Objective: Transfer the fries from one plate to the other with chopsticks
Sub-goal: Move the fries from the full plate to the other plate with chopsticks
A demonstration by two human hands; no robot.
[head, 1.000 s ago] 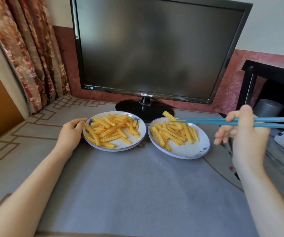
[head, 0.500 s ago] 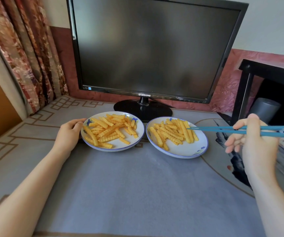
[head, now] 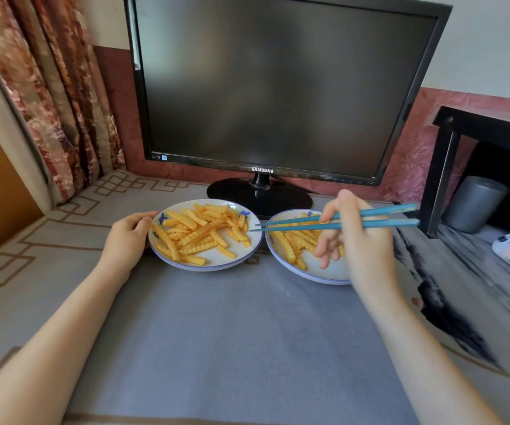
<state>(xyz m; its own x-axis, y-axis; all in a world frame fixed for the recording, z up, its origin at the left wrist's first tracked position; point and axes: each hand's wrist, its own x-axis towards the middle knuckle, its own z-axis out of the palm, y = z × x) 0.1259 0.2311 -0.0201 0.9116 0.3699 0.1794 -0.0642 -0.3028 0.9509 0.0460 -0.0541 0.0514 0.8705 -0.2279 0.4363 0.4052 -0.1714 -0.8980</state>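
Now our right hand (head: 361, 240) has its fingers curled around a pair of blue chopsticks (head: 333, 220), pinched between thumb and forefinger with the lower fingers hanging loose over the right plate (head: 306, 271). The two sticks run out to the left, their tips slightly parted and carrying nothing that we can see; they reach just over the near rim of the left plate (head: 204, 263), close to the fries (head: 198, 234) heaped there. Our left hand (head: 128, 237) lies half curled against the far left rim of that plate, steadying it without gripping anything else.

We judge that we are reaching for another piece, with the chopsticks empty. Which plate is the source the picture alone does not settle, though the left one holds the larger heap. Next we need to lower the tips around a single fry, close them firmly and lift it across.

By count: two plates, two chopsticks, two hands. The fries are too many and too overlapped to count; those in the right plate (head: 290, 243) are partly hidden by our hand. Behind the plates stands one dark monitor (head: 278, 87).
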